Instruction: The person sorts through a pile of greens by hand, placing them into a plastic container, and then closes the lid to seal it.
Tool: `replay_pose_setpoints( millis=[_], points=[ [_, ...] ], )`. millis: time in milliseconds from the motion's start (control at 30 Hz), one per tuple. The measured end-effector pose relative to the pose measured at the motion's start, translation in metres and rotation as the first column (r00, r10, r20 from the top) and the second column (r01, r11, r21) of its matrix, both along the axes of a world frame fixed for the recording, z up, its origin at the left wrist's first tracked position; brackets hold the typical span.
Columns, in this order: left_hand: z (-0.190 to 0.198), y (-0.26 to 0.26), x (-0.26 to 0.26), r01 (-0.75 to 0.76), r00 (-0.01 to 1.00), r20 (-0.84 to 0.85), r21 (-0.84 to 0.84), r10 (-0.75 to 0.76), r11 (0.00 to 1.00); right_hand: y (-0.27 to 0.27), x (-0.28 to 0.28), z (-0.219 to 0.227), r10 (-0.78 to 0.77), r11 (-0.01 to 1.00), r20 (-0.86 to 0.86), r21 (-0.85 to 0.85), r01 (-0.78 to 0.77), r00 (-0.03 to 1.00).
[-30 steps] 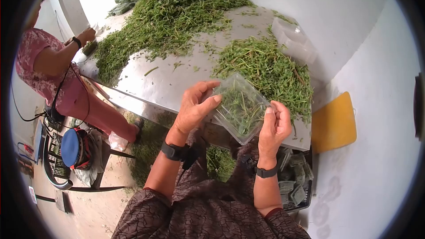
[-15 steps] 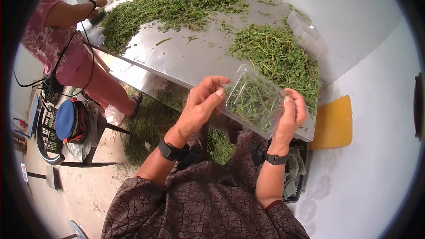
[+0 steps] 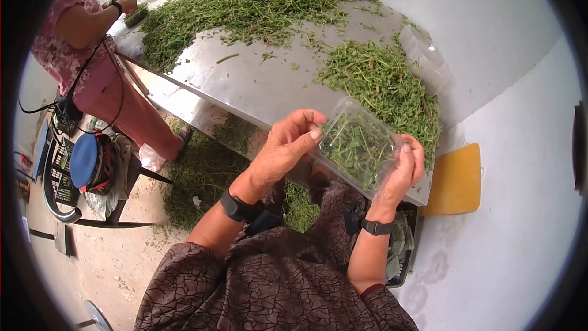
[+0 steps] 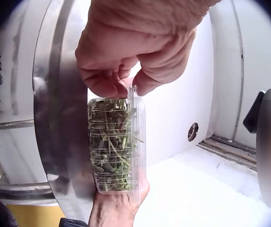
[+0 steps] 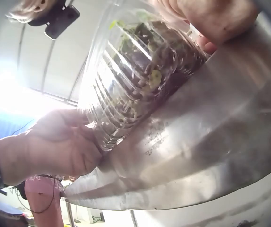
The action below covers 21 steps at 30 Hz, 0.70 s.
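A clear plastic clamshell box (image 3: 356,147) filled with green leafy sprigs is held up in front of the table edge, its lid lying over the sprigs. At its left end, my left hand (image 3: 288,147) pinches the rim between thumb and fingers; the left wrist view shows this pinch at the top of the box (image 4: 112,146). My right hand (image 3: 401,168) grips the opposite end, thumb on the upper side. From the right wrist view, the ribbed side of the box (image 5: 140,75) shows sprigs pressed against it.
A metal table (image 3: 257,89) carries a large heap of sprigs (image 3: 263,6) and a smaller pile (image 3: 380,79). Clear empty boxes (image 3: 425,58) stand by the wall. A yellow board (image 3: 454,181) leans below. At left, another person (image 3: 92,55) works; a chair holds a blue cap (image 3: 89,160).
Both hands have carried the box to the right in the head view and turned it; it stays gripped at both ends. The head view has shifted too. The other person's arm has moved slightly.
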<state>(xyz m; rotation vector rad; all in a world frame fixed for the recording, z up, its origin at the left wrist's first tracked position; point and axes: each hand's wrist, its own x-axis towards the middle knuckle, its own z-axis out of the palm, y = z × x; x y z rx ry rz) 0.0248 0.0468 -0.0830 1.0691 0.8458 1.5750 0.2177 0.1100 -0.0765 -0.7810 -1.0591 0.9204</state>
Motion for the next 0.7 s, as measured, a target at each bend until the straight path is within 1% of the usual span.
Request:
replay_pose_setpoints(
  millis=[67,233,367,433,500,567,700],
  points=[
    [0.0017,0.0003,-0.0007,0.021,1.000,-0.006,-0.028,-0.021,0.999,0.0014,-0.0002,-0.0003,0.000,1.000,-0.022,0.017,0.000,1.000],
    [0.0015,0.0005,-0.0018,0.034,0.999,-0.020,-0.055,-0.035,0.998,0.0007,0.0001,0.0000,-0.003,1.000,-0.005,0.025,0.004,1.000],
    [0.0027,-0.0014,-0.0041,0.019,0.999,-0.035,-0.081,-0.022,0.997,-0.0016,0.0009,-0.0007,0.003,0.999,-0.012,0.042,-0.003,1.000],
    [0.0050,-0.0026,-0.0056,0.021,0.998,-0.053,-0.141,-0.029,0.990,-0.0015,-0.0016,-0.0002,-0.012,0.998,-0.013,0.058,0.013,1.000],
    [0.0077,-0.0024,-0.0057,0.011,0.997,-0.073,-0.142,-0.021,0.990,-0.0014,-0.0017,-0.0007,-0.028,0.997,-0.014,0.071,0.029,1.000],
    [0.0087,-0.0020,-0.0059,0.002,0.995,-0.094,-0.141,-0.015,0.990,-0.0008,0.0001,-0.0025,-0.003,0.997,-0.016,0.078,0.004,1.000],
    [0.0095,-0.0002,-0.0058,-0.020,0.989,-0.145,-0.119,0.002,0.993,-0.0016,0.0010,-0.0038,-0.016,0.997,0.007,0.081,0.015,1.000]
  ],
)
